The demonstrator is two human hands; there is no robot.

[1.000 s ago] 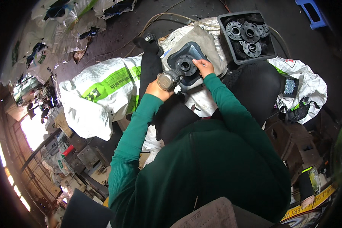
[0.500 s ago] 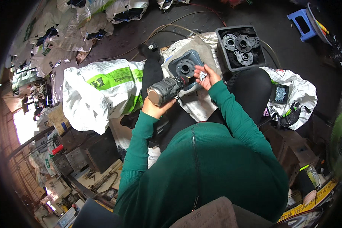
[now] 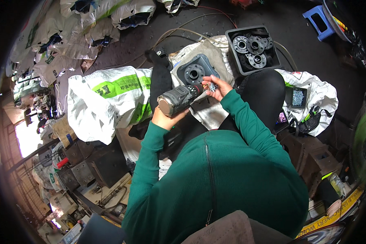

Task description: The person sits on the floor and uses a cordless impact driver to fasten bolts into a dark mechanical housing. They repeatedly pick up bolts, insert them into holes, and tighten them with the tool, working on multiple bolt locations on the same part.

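My left hand (image 3: 165, 119) is wrapped round a grey cordless drill (image 3: 175, 100), its chuck pointing right and slightly away from me. Close to the drill's tip, my right hand (image 3: 223, 91) is closed on several small silver screws (image 3: 212, 86), with the fingertips drawn together. Whether the fingertips touch the bit is too small to tell. Just beyond both hands lies a dark round flange (image 3: 194, 73) with a raised central hub and holes around it. It sits on a grey plastic base (image 3: 208, 66), which rests on a pale cloth (image 3: 225, 70) between my legs.
A black crate (image 3: 230, 49) holding several metal flanges (image 3: 257, 60) stands at the far right. A small dark tray of screws (image 3: 298, 98) lies on a white sack right of my knee. A green-printed white sack (image 3: 105, 95) lies left. Hoses cross the floor, near a blue stool (image 3: 319, 23).
My right hand has turned from a cupped, partly open palm to a closed grip on the screws, shifting toward me. The drill stays in my left hand. The whole view has shifted slightly.
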